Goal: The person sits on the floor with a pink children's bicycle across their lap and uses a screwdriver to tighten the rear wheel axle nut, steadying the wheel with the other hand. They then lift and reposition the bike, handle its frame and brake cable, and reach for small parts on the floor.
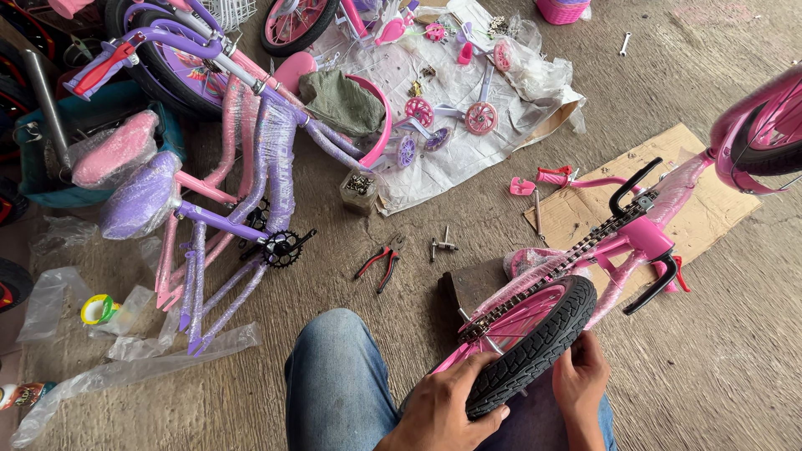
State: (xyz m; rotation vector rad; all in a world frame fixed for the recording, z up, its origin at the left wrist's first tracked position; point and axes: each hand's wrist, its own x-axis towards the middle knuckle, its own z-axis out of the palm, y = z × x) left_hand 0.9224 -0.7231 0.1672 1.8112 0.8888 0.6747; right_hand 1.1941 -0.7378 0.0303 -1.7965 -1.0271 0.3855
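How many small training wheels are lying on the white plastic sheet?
4 that I can make out: a pink wheel mid-sheet, a purple wheel below it, a second pink wheel to the right, and a third pink wheel near the top. Others may be hidden.

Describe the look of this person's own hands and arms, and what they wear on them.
Both hands are bare: no gloves, rings or watch show on the left hand or the right hand. The wrists are uncovered too, with no sleeve reaching them in view. Short fingernails show on the fingers. Blue denim jeans cover the knee beside them.
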